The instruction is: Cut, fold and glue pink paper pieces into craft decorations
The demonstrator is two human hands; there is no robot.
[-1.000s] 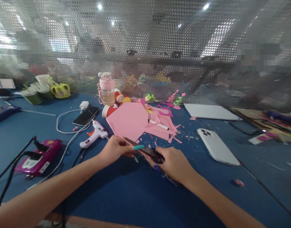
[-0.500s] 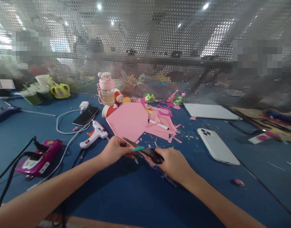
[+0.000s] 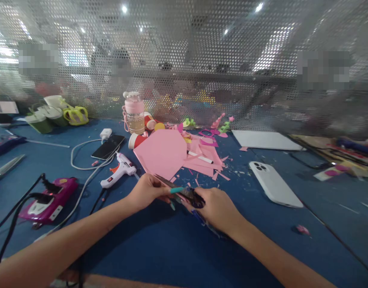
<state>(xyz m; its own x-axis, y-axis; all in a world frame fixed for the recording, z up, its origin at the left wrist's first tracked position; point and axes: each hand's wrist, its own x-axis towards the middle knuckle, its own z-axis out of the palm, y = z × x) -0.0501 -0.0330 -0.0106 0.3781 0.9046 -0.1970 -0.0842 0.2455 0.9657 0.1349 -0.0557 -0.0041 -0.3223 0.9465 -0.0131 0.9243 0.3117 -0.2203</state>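
My right hand is closed around the dark handles of a pair of scissors, whose blades point up and left. Beside the blades, my left hand pinches its thumb and fingers together. A long teal nail on that thumb lies across the blades, and what the fingers hold is too small and covered to make out. Just beyond both hands lies a large pink paper sheet with cut corners. Pink offcuts and a white marker lie to its right.
Left of my hands are a glue gun, a black phone and a magenta power strip with cables. A pink-lidded bottle stands behind the paper. On the right lies a white phone. Perforated metal closes off the back.
Metal blades with a red part now show at the left edge, where there were none before. My hands and the scissors have barely shifted.
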